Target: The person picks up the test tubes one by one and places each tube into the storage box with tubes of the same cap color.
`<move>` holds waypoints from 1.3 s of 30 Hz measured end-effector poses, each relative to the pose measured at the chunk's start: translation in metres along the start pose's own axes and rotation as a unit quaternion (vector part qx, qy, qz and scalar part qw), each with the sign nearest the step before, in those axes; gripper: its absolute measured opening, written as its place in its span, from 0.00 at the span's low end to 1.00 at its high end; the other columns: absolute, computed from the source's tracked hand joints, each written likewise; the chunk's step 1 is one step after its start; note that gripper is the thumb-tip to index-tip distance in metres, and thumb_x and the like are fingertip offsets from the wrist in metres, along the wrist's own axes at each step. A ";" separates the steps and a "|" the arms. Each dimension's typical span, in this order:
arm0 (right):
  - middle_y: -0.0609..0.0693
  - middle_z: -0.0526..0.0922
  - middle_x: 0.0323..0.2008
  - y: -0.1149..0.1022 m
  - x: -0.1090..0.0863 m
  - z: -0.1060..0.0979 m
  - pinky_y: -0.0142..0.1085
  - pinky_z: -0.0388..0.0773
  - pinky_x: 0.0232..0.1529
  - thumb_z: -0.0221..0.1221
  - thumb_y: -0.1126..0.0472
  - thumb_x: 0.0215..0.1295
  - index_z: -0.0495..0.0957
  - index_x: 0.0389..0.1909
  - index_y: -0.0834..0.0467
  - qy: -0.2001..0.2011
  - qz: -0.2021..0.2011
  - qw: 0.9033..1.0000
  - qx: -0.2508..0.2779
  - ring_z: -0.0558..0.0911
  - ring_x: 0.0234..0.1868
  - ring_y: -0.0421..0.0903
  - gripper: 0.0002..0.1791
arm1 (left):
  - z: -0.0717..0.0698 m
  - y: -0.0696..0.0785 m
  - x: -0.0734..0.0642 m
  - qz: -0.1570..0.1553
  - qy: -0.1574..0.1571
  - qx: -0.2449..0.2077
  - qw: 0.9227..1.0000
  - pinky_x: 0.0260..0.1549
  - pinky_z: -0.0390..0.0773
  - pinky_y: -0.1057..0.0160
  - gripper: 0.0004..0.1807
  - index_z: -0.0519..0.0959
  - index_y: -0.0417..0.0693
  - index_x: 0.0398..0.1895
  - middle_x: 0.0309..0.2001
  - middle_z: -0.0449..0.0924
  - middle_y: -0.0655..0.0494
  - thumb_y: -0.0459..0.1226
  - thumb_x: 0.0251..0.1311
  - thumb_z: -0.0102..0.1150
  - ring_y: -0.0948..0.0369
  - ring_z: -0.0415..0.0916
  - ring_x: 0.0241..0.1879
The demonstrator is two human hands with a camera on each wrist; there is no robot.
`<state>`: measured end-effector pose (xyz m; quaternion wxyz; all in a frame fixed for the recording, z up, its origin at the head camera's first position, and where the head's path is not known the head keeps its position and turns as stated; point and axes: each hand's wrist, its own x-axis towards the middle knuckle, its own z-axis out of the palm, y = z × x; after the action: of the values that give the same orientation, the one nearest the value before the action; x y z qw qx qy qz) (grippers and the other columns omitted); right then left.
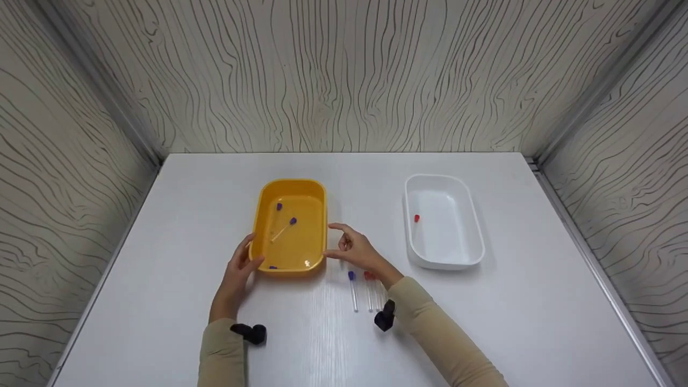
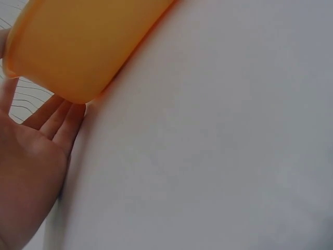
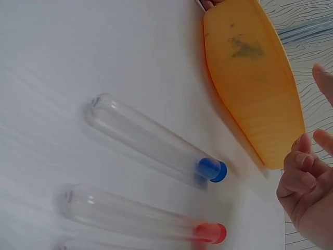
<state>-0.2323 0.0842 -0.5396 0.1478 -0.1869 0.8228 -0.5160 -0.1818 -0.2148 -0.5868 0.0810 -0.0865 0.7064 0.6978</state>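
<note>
A yellow plastic tray [image 1: 290,271] stands on the table left of centre. Inside it are test tubes with blue caps, one lying slantwise [image 1: 282,231]. My left hand [image 1: 236,271] holds the tray's near left corner, thumb at the rim and fingers along the outer wall. On the opposite side, my right hand [image 1: 357,250] has thumb and index finger spread, their tips close by the tray's right wall, with the other fingers bent. Below it, a blue-capped test tube [image 3: 156,138] lies on the table beside red-capped test tubes [image 3: 140,216].
To the right stands a white tray [image 1: 443,265] holding a red-capped test tube [image 1: 416,219]. Patterned panels [image 1: 344,75] enclose the white table [image 1: 301,344] at the back and both sides. Each wrist carries a small black camera [image 1: 385,316].
</note>
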 end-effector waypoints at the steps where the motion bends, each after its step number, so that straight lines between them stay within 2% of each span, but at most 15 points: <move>1: 0.44 0.67 0.25 0.000 -0.001 -0.001 0.24 0.65 0.27 0.67 0.57 0.58 0.64 0.68 0.58 0.000 -0.001 1.000 0.000 0.65 0.25 0.38 0.37 | 0.000 0.000 0.000 -0.001 0.000 0.001 1.000 0.75 0.52 0.48 0.33 0.55 0.66 0.73 0.75 0.55 0.48 0.41 0.67 0.54 0.53 0.57 0.73; 8: 0.44 0.69 0.26 0.005 -0.013 -0.005 0.24 0.65 0.28 0.68 0.52 0.56 0.65 0.67 0.59 -0.004 -0.007 1.000 -0.006 0.66 0.26 0.36 0.39 | 0.000 0.001 0.000 -0.007 0.000 0.004 1.000 0.76 0.49 0.47 0.33 0.55 0.67 0.72 0.76 0.53 0.48 0.42 0.67 0.55 0.53 0.53 0.75; 14: 0.45 0.69 0.25 0.009 -0.021 -0.007 0.23 0.65 0.27 0.67 0.57 0.57 0.66 0.66 0.60 -0.008 -0.015 1.000 -0.008 0.65 0.24 0.34 0.36 | -0.002 -0.001 0.000 0.003 -0.001 -0.002 1.000 0.76 0.51 0.46 0.33 0.56 0.67 0.72 0.75 0.55 0.48 0.40 0.67 0.54 0.52 0.55 0.74; 19: 0.48 0.70 0.25 0.009 -0.027 -0.008 0.23 0.63 0.26 0.67 0.61 0.57 0.65 0.66 0.62 -0.015 -0.026 0.999 -0.017 0.64 0.23 0.35 0.36 | -0.002 -0.002 0.000 -0.003 0.006 0.008 1.000 0.75 0.49 0.44 0.33 0.56 0.69 0.72 0.75 0.55 0.49 0.43 0.66 0.55 0.51 0.55 0.75; 30: 0.51 0.72 0.24 0.014 -0.038 -0.015 0.23 0.65 0.28 0.70 0.53 0.53 0.68 0.64 0.62 -0.019 -0.043 0.998 -0.047 0.65 0.24 0.31 0.38 | -0.002 -0.003 0.000 -0.023 0.006 0.004 1.000 0.76 0.47 0.44 0.33 0.57 0.74 0.70 0.76 0.54 0.53 0.46 0.65 0.57 0.54 0.53 0.76; 34: 0.52 0.71 0.24 0.017 -0.043 -0.015 0.23 0.65 0.29 0.70 0.51 0.52 0.67 0.65 0.61 -0.019 -0.039 0.997 -0.065 0.65 0.25 0.31 0.40 | -0.002 -0.003 -0.001 -0.020 0.005 0.000 1.000 0.76 0.47 0.44 0.33 0.57 0.72 0.71 0.76 0.54 0.52 0.45 0.65 0.57 0.54 0.53 0.76; 39: 0.57 0.73 0.25 0.020 -0.048 -0.015 0.23 0.65 0.29 0.71 0.51 0.51 0.68 0.64 0.60 -0.019 -0.039 0.995 -0.092 0.64 0.25 0.31 0.40 | -0.002 -0.001 -0.001 -0.014 0.007 0.000 1.000 0.76 0.48 0.45 0.33 0.57 0.71 0.71 0.76 0.53 0.50 0.44 0.66 0.56 0.53 0.53 0.75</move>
<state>-0.1994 0.1257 -0.5489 0.1254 -0.2411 0.8559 -0.4400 -0.1806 -0.2163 -0.5878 0.0857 -0.1014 0.7058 0.6959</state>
